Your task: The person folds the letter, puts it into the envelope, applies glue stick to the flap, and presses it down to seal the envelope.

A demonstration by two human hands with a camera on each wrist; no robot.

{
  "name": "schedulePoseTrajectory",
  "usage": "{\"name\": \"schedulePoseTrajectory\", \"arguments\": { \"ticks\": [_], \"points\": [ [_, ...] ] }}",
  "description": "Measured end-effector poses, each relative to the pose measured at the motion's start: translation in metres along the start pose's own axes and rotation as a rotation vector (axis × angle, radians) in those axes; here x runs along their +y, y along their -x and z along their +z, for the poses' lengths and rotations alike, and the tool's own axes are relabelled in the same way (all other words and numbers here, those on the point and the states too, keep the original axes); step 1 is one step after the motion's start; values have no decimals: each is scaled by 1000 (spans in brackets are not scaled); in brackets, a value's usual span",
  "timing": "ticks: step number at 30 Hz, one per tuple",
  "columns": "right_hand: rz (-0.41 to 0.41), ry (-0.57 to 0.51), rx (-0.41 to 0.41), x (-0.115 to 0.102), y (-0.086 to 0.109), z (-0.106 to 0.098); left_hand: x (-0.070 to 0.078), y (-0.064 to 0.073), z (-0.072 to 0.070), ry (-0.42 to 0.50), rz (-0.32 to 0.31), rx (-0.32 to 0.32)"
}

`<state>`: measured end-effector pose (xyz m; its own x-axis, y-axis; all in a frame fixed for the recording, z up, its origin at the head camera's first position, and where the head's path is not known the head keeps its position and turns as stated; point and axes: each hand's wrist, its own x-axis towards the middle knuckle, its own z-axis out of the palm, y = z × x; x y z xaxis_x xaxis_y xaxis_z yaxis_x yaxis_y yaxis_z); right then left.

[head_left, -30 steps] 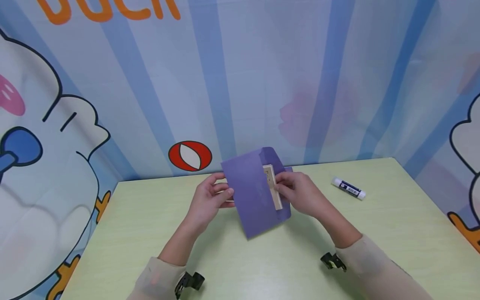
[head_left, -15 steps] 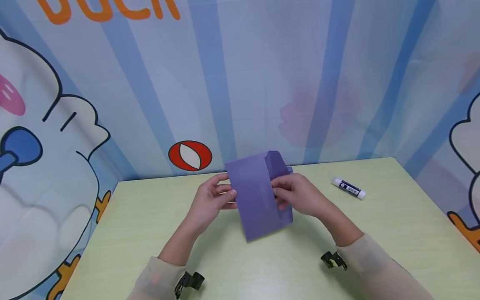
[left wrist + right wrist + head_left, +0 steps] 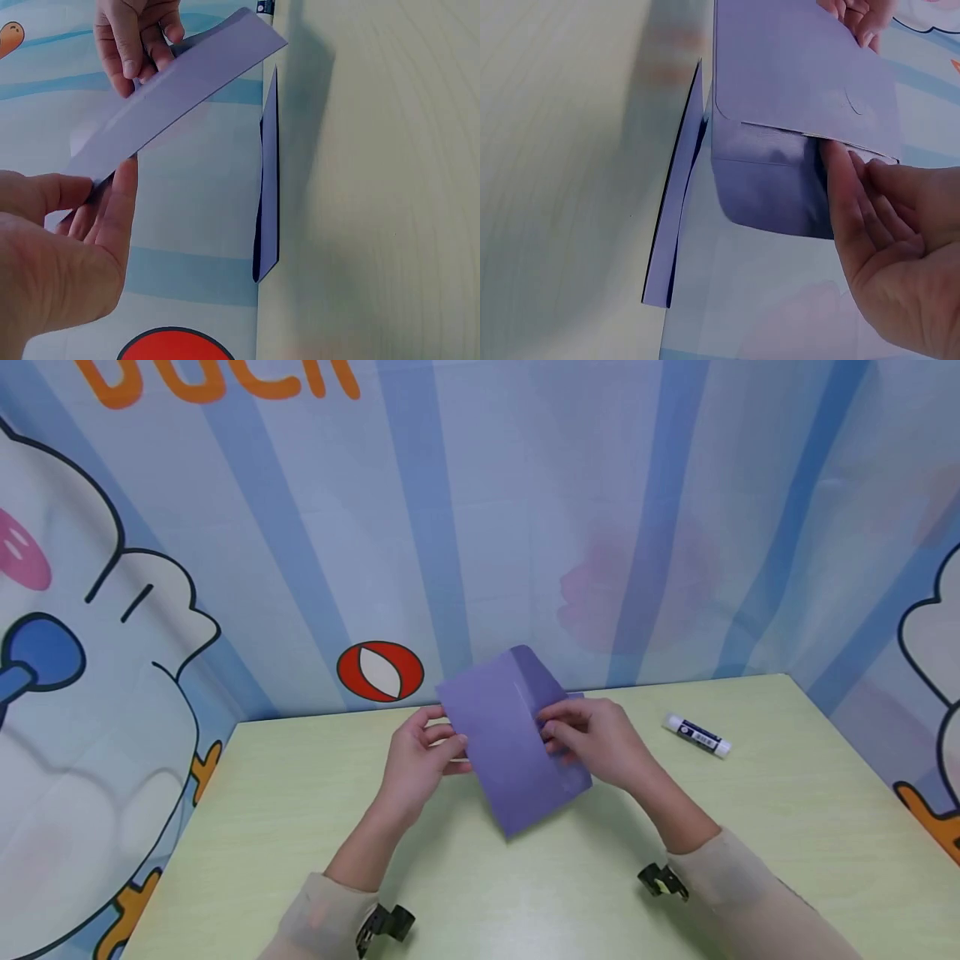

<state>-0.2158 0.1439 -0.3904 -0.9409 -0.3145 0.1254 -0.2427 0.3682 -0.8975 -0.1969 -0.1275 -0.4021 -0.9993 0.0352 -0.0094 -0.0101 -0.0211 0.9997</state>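
Observation:
A purple envelope is held tilted above the table. Pinching its left edge between thumb and fingers is my left hand. My right hand grips at the envelope's mouth on the right side, beside the raised flap. In the right wrist view, fingers reach into the slot while the thumb lies near its edge. What is inside the envelope is hidden. Past the held envelope, a second purple envelope shows edge-on at the back of the table.
A white glue stick with a dark label lies at the right on the pale green table. Behind the table hangs a blue striped cartoon backdrop. Small black clip-like devices sit at the sleeves.
A pale wooden piece stuck out of the envelope's mouth a second ago; it has gone inside, out of sight. The envelope has since turned slightly, its top shifting left.

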Motion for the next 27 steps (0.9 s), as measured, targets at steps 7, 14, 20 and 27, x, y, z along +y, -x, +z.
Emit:
{"name": "schedulePoseTrajectory", "arguments": {
  "ticks": [7,14,20,27],
  "points": [
    [-43,67,111,5,2,-9,-1,-3,-4,73,-2,112],
    [-28,122,231,16,4,-15,-6,-4,-7,222,10,162],
    [147,-85,190,23,6,-11,-11,-3,-3,329,23,143],
    [285,-365,80,28,7,5,-23,4,12,450,-36,128]
  ]
}}
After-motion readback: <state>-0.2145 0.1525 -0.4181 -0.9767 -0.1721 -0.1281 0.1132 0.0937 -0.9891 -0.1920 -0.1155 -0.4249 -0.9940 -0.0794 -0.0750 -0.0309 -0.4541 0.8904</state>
